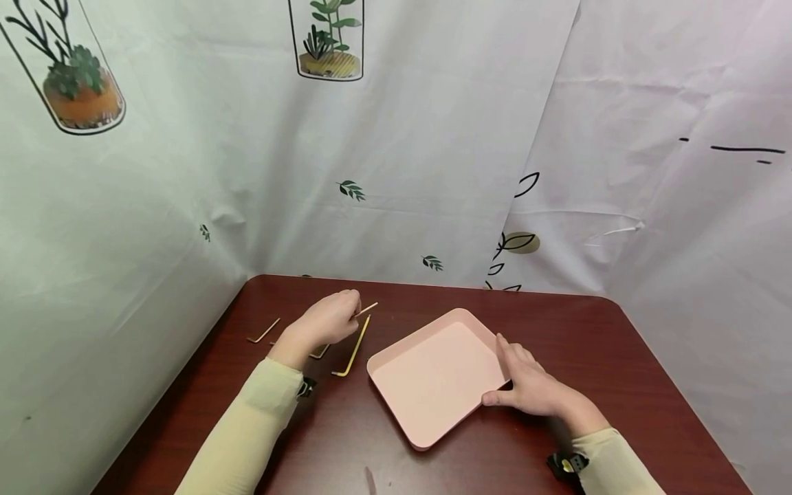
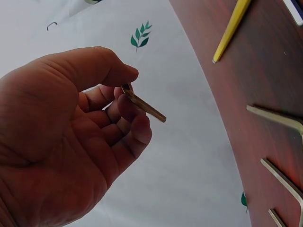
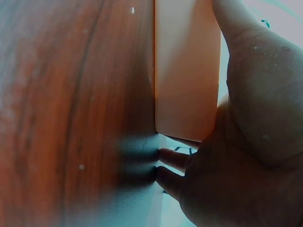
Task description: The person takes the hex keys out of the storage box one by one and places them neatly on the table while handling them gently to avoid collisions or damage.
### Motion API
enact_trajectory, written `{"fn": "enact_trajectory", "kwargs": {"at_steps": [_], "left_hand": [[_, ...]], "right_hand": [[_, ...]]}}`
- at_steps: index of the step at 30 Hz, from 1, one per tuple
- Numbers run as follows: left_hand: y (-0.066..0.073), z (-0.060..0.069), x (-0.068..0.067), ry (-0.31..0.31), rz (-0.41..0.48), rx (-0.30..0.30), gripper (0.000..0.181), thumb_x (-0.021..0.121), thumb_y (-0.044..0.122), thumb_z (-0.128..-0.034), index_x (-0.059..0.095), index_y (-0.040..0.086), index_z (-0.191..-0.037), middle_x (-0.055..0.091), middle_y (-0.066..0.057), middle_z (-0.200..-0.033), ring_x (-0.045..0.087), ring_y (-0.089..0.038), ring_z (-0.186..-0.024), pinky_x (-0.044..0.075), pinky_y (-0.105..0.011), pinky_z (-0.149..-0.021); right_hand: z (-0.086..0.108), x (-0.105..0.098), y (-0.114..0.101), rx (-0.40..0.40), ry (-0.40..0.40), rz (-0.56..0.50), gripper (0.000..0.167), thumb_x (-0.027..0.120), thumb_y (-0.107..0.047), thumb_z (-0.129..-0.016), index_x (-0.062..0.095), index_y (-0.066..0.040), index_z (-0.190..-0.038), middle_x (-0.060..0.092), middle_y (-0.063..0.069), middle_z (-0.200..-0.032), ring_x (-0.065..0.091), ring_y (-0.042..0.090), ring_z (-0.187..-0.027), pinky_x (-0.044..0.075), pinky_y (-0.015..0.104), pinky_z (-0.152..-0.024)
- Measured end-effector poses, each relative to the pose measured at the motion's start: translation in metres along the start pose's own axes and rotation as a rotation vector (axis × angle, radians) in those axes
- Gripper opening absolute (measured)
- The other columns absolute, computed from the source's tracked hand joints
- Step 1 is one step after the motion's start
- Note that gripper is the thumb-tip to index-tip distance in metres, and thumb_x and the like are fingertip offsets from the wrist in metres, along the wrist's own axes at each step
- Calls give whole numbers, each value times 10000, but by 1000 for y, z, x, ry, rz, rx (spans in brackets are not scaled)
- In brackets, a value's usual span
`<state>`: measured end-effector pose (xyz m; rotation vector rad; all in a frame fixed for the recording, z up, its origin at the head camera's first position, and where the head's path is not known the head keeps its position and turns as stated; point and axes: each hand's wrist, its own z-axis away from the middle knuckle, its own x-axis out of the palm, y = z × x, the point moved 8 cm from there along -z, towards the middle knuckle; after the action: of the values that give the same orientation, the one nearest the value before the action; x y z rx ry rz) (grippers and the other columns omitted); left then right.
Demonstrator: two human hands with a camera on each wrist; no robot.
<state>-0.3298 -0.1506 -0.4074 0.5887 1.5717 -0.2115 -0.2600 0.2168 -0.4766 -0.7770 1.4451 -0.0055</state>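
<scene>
My left hand (image 1: 331, 317) pinches a brass-coloured hex key (image 1: 368, 309) between thumb and fingers, lifted above the table's far left part. In the left wrist view, one arm of this hex key (image 2: 149, 109) sticks out past the fingertips; the rest is hidden. Below it lies a yellow L-shaped hex key (image 1: 354, 350). A pink rectangular tray (image 1: 396, 357) sits turned at an angle in the middle. My right hand (image 1: 526, 379) rests at the tray's right corner, thumb along the near side and fingers spread along the other, as the tray's outer wall (image 3: 187, 71) shows up close.
More brass-coloured hex keys lie at the left: one (image 1: 265, 331) farthest out, another (image 1: 320, 354) partly behind the left wrist. The dark red-brown table (image 1: 557, 323) has rounded far corners. White printed cloth (image 1: 396, 137) hangs behind it and at both sides.
</scene>
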Motion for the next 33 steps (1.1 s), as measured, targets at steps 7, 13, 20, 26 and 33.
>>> {"fn": "enact_trajectory", "kwargs": {"at_steps": [7, 13, 20, 26, 33], "left_hand": [[-16, 9, -3, 10, -8, -37, 130, 709, -7, -937, 613, 67, -984, 601, -38, -913, 605, -218, -831, 557, -436, -778], [-35, 16, -3, 28, -16, -68, 142, 722, -11, -924, 610, 67, -964, 600, -41, -890, 615, -229, -819, 563, -448, -772], [-56, 27, 0, 15, 11, -117, 117, 699, -25, -956, 617, 53, -985, 607, -54, -908, 603, -217, -798, 557, -436, -740], [-73, 35, 1, 0, 29, -150, 102, 709, -15, -967, 631, 30, -1015, 623, -68, -920, 612, -217, -792, 559, -435, -729], [-93, 45, 1, 4, 22, -186, 104, 707, -21, -939, 633, 2, -1008, 631, -88, -897, 618, -241, -787, 561, -460, -736]], "right_hand": [[-1, -1, -2, -5, -1, 3, 1355, 919, -625, -840, 194, 149, -1684, 479, 321, -1561, 431, 530, -1471, 382, 709, -1165], [-1, 1, -2, -24, 6, 2, 1349, 923, -614, -841, 199, 159, -1676, 473, 344, -1559, 429, 555, -1465, 380, 719, -1159], [-1, 1, 0, -10, 6, 7, 1351, 923, -615, -838, 198, 152, -1680, 466, 343, -1570, 419, 554, -1477, 375, 719, -1167], [-1, 1, 1, -4, 0, 10, 1353, 923, -618, -837, 197, 152, -1681, 469, 338, -1569, 423, 547, -1474, 378, 718, -1164], [-1, 1, 0, -8, 3, 14, 1353, 917, -631, -838, 203, 146, -1684, 485, 313, -1553, 446, 526, -1457, 392, 706, -1157]]}}
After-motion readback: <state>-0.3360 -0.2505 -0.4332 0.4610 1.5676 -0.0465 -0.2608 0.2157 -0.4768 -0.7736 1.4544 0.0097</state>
